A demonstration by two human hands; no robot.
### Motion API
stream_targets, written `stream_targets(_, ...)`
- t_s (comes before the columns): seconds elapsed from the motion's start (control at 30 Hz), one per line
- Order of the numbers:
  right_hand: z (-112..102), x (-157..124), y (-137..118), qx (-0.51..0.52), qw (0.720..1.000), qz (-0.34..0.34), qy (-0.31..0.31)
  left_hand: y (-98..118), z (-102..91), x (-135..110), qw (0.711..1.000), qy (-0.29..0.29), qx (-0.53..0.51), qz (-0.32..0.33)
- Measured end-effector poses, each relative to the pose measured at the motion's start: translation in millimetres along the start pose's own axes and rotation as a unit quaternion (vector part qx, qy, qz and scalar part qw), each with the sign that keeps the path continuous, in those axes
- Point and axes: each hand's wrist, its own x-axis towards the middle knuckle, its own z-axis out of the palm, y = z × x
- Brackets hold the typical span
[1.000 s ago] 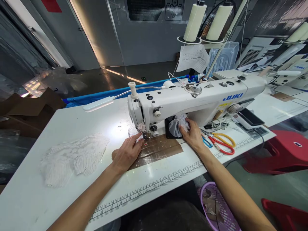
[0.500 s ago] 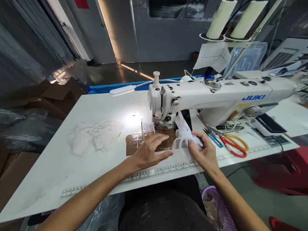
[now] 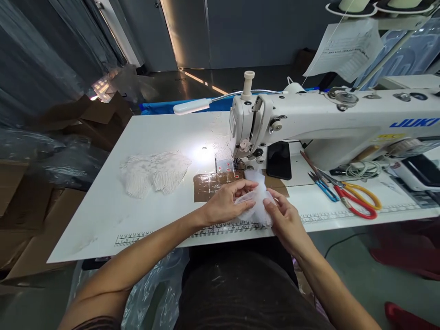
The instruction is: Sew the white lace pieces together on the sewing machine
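Observation:
Between my hands is a bunched piece of sheer white fabric (image 3: 258, 201), held just in front of the sewing machine over the printed ruler strip. My left hand (image 3: 231, 199) pinches its left side, thumb and fingers closed on the cloth. From the right, my right hand (image 3: 283, 217) grips the fabric with thumb and fingertips. Behind them stands the white JUKI sewing machine (image 3: 309, 119), its needle area close above a brown taped patch (image 3: 208, 187) on the table. A gathered off-white lace piece (image 3: 153, 174) lies flat to the left.
Red-and-yellow-handled scissors (image 3: 357, 199) and blue thread snips (image 3: 325, 188) lie to the right. A black phone (image 3: 278, 160) rests under the machine arm. A white lamp (image 3: 192, 106) lights the table (image 3: 92, 211). Cardboard boxes (image 3: 44, 220) stand at the left.
My left hand, open and apart from the fabric before, now grips it. The white fabric has come away from beside the machine toward me, uncovering the phone. The camera view has tilted downward.

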Motion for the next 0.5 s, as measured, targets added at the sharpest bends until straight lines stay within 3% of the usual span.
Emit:
stream_targets(0.23,-5,2,-16,0.104,0.982,0.121,-0.099,20,-6.3,-5,0.998,-0.053,-0.023,0.015)
stream_targets(0.37,-13,6,-16,0.116,0.965,0.168,-0.167,34,-11.6,-16,0.995,-0.094,-0.011,-0.008)
stream_targets(0.5,-9,7,-17,0.087,0.957,0.169,-0.218,41,-18.7,-30,0.996,-0.072,0.041,-0.046)
